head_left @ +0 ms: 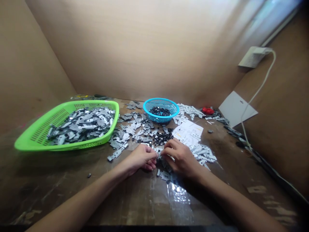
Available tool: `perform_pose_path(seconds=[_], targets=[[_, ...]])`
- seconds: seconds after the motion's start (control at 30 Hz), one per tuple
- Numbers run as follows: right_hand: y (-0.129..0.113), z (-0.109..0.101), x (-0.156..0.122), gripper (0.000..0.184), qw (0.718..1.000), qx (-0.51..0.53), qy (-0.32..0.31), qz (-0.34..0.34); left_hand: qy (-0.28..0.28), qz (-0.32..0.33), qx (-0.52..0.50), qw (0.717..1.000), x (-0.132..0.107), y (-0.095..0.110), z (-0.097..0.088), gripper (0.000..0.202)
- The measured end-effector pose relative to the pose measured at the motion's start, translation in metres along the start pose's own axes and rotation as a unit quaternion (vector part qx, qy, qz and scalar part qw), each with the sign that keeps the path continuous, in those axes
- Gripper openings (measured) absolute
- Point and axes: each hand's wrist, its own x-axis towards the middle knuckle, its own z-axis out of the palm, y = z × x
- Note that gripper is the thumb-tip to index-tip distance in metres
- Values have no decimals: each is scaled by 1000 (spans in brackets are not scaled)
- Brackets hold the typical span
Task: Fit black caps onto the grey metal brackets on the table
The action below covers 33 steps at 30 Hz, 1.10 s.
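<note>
My left hand is closed, thumb and fingers pinched on a small grey metal part at the middle of the table. My right hand meets it from the right, its fingers curled and fingertips at the same part; whether they grip the part or something small is hidden. Just beyond the hands lies a heap of small black pieces. Flat grey metal parts are scattered behind and left of them. A few more grey parts lie below my right hand.
A green basket full of grey metal parts stands at left. A blue basket holds black pieces at the back. Right of it are a paper sheet, pale parts and a red item. A cable hangs at right.
</note>
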Motion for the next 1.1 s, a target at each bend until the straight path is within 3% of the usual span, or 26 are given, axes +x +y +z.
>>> perform_pose_path(seconds=[0.37,0.47,0.57,0.8,1.1], targets=[[2,-2,0,15,999,-2,2,-36,0,-4,-11,1000,-1,2,-1,22],[13,-11,0,14,999,18,47,5,-2,-6,-13,1000,-1,2,-2,23],[36,-20,-4,14,992,-2,85,88,0,-7,-10,1000,0,2,-3,24],[89,-28,-16,18,980,-86,-41,177,7,-8,-5,1000,-1,4,-4,25],[92,-22,-15,17,979,-103,-65,163,-7,3,8,1000,-2,3,-7,25]])
